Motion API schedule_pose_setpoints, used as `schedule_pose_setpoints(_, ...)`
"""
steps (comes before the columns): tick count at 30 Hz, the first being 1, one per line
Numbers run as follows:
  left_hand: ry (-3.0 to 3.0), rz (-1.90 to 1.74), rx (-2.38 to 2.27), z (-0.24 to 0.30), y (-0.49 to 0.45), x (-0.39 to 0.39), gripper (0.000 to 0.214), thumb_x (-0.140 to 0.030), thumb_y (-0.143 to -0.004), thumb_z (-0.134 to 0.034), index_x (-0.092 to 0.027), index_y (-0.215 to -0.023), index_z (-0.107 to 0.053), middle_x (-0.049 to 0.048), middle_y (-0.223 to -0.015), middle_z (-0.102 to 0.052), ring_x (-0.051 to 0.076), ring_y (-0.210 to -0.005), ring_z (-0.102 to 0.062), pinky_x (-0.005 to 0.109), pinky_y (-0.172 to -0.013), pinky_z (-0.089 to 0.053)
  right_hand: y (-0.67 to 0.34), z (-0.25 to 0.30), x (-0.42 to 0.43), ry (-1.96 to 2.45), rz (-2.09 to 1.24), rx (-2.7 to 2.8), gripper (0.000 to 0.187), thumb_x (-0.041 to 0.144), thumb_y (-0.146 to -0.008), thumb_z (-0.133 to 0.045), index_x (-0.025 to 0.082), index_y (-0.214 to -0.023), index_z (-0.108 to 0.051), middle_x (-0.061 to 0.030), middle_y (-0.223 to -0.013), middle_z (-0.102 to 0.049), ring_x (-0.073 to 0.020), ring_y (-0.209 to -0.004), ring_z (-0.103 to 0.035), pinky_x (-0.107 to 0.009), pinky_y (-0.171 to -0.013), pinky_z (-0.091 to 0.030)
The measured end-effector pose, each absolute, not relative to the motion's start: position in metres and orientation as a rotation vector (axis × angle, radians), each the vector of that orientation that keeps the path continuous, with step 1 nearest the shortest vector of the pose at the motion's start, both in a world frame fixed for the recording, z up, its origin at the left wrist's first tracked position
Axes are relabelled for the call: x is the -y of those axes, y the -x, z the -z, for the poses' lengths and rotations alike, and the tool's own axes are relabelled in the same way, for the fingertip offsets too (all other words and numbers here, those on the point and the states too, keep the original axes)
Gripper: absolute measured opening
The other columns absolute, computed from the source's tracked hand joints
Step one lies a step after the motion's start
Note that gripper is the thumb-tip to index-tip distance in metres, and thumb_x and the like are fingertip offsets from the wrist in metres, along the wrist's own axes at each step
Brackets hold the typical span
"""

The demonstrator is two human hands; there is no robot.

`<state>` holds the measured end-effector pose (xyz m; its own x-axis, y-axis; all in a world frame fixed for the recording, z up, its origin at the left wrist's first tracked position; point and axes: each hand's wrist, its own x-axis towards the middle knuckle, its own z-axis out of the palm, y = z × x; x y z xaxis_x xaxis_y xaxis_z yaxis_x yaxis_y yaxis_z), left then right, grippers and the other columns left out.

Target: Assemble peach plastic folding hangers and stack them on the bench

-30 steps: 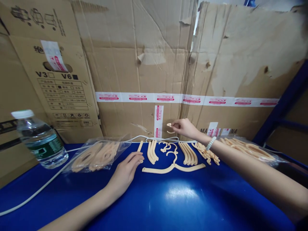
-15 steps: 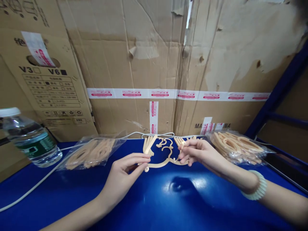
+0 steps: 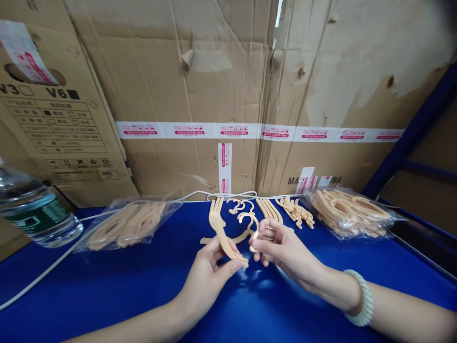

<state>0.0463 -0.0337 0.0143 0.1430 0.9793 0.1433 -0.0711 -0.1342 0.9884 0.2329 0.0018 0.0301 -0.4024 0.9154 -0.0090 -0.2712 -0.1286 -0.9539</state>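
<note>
Cardboard (image 3: 189, 85) upright beyond left hand (image 3: 210, 269) and right hand (image 3: 285, 247), crossed by white-and-red tape. Blue surface (image 3: 135, 286) spreads beneath both. Water bottle (image 3: 39, 214) far left of left hand, cut by view's edge. Clear bag (image 3: 352, 212) of tan pieces beyond right hand, off to its right; second bag (image 3: 128, 224) beyond left hand, to its left. Hanger (image 3: 240, 237) lies on surface just beyond both hands, partly covered by them. Loose arms: one stack (image 3: 216, 206) beyond left hand, another row (image 3: 269, 212) just beyond right hand. Left hand pinches a curved arm (image 3: 220, 232) between thumb and fingers, its near end toward right hand. Hook pile (image 3: 296, 212) beyond right hand. Pale bracelet (image 3: 360, 297) on right wrist. Right hand's fingertips grip a small piece (image 3: 254, 242), near left hand's arm, a gap between; its upper end blends with hanger behind.
</note>
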Motion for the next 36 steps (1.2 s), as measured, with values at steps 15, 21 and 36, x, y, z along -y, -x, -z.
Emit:
schedule_pose_setpoints(15,-1.326,-1.271,-0.969,-0.010,-0.047,0.036,0.018,-0.017,-0.075,-0.071,-0.020,-0.067,-0.055,-0.0011,-0.081,-0.064,0.015,-0.079,-0.065,0.026,-0.074,-0.054,-0.234,0.003,-0.003,0.665,-1.746,1.237,0.019,0.026,-0.069,-0.088,0.016,-0.077,-0.074,-0.0004,-0.073,-0.072,-0.0083,-0.066,-0.063,-0.018,-0.066,-0.049)
schedule_pose_setpoints(21,-1.314,-1.262,-0.994,-0.010,-0.047,0.036,0.020,-0.017,-0.073,-0.072,-0.020,-0.065,-0.054,-0.0012,-0.080,-0.063,0.016,-0.079,-0.066,0.027,-0.074,-0.054,-0.234,0.003,-0.004,0.678,-1.754,1.274,0.018,0.026,-0.069,-0.087,0.017,-0.076,-0.074,-0.0002,-0.071,-0.071,-0.0100,-0.065,-0.062,-0.020,-0.064,-0.049)
schedule_pose_setpoints(36,-1.427,-1.214,-0.999,-0.011,-0.046,0.036,0.022,-0.019,-0.079,-0.069,-0.018,-0.062,-0.055,0.0011,-0.083,-0.063,0.016,-0.078,-0.063,0.025,-0.070,-0.049,-0.236,0.001,-0.005,0.687,-1.811,1.378,0.024,0.035,-0.077,-0.082,0.015,-0.084,-0.069,-0.0010,-0.077,-0.072,-0.0098,-0.069,-0.067,-0.020,-0.068,-0.054)
